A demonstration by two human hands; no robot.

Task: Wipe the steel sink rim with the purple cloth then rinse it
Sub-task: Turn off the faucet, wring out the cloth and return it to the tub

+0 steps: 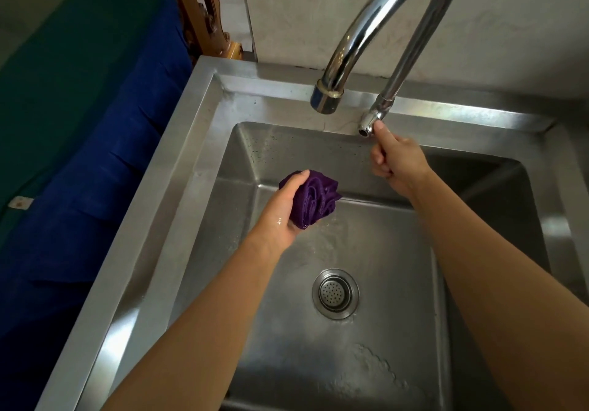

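My left hand (283,209) holds the bunched, wet purple cloth (315,198) above the basin, below and slightly left of the spout. My right hand (393,163) is at the base of the chrome faucet (382,21), its thumb pressing the small tap handle (368,125) while the other fingers are curled. The steel sink rim (178,158) frames the basin on the left and along the back. No stream of water shows under the spout (326,99). The basin floor glistens with water around the drain strainer (335,293).
A blue and green cloth-covered surface (79,155) lies left of the sink. A carved wooden piece (204,12) stands at the back left corner. A pale wall (318,12) runs behind the faucet.
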